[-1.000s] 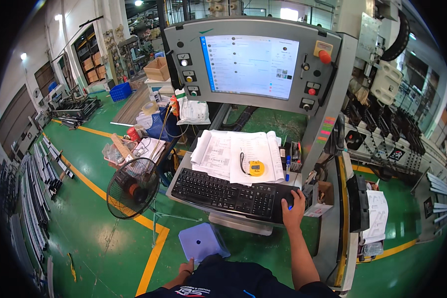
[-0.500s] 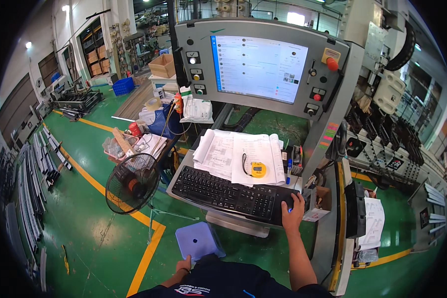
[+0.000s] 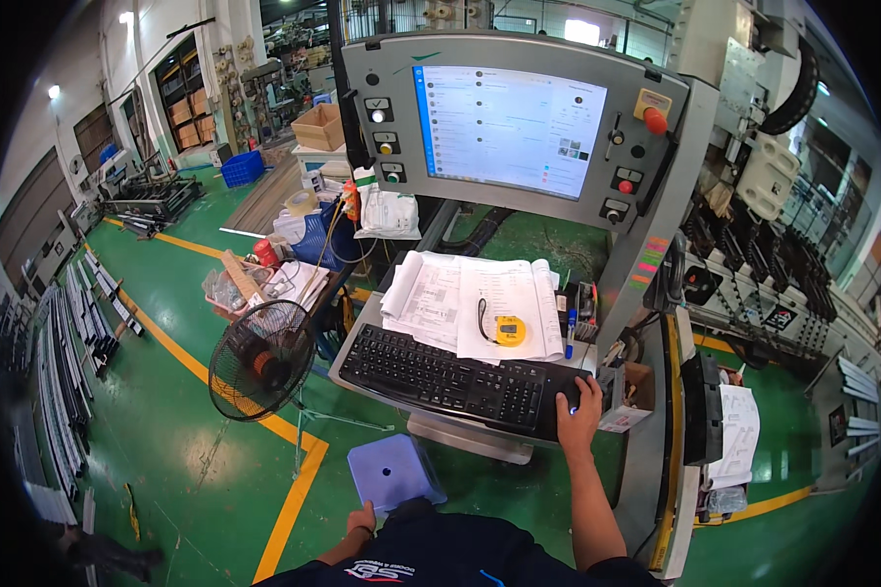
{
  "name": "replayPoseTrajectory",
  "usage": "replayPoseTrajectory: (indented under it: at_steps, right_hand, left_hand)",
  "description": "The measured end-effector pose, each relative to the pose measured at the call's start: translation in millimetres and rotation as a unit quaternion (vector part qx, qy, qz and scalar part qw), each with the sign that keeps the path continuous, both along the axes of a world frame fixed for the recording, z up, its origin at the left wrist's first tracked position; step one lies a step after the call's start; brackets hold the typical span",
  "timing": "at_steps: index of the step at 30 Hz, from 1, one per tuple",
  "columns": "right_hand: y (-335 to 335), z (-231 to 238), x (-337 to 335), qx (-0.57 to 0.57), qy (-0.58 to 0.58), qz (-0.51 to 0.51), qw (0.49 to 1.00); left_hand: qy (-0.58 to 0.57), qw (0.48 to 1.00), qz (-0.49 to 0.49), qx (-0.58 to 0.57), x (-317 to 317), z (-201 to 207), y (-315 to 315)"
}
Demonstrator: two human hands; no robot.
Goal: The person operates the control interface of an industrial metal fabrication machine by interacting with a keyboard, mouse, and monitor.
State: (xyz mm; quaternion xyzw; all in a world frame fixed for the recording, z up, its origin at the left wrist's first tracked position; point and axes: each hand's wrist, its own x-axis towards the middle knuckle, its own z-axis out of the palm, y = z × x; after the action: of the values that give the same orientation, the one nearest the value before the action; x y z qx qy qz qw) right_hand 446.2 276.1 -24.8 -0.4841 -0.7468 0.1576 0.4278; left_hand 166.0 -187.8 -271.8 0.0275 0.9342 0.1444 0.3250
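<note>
My right hand (image 3: 579, 413) rests over a black computer mouse (image 3: 564, 383), with its fingers curved around it at the right end of the keyboard shelf. Directly left of the mouse lies a black keyboard (image 3: 440, 382), which neither hand touches. My left hand (image 3: 361, 519) is low beside my body, by the near left corner of a blue plastic stool (image 3: 387, 472). Its fingers are too small and partly hidden to make out their grip. Behind the keyboard, a yellow tape measure (image 3: 510, 331) with a black strap lies on open printed papers (image 3: 426, 301).
A lit screen (image 3: 509, 127) sits in a grey control panel with buttons and a red knob (image 3: 654, 120). A black fan (image 3: 261, 362) stands left of the shelf. Long metal profiles (image 3: 69, 372) lie on the floor at far left. A dark blurred shape (image 3: 113, 556) is at lower left.
A dark blurred shape has come into view at the lower left. My right hand stays on the mouse, and my left hand keeps its place by the stool.
</note>
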Motion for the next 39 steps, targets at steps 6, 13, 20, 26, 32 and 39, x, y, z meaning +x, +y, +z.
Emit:
replayPoseTrajectory:
  at_steps: [6,13,20,26,32,39]
  right_hand:
    - [1.7,-1.3,6.0,0.0,0.01,0.003,1.0]
    - [0.2,0.5,5.3,-0.007,0.01,-0.004,1.0]
    - [0.3,1.4,3.8,-0.005,0.013,-0.001,1.0]
    - [0.9,-1.0,5.0,0.001,0.014,0.0,1.0]
    - [1.4,-1.8,4.9,-0.001,0.018,0.002,1.0]
    - [-1.2,3.2,6.7,-0.025,0.008,0.004,1.0]
  left_hand:
    - [0.009,0.999,-0.05,0.016,0.0,-2.6,-0.6]
    - [-0.077,0.996,-0.047,0.013,-0.1,-15.2,-1.4]
    - [-0.078,0.967,-0.242,0.027,-4.8,-18.5,-5.7]
    - [-0.046,0.893,-0.447,-0.039,-10.6,-18.9,-4.7]
    - [-0.118,0.936,-0.332,0.01,-9.7,-25.0,-6.9]
    - [-0.117,0.944,-0.309,0.011,-5.9,-26.4,-14.7]
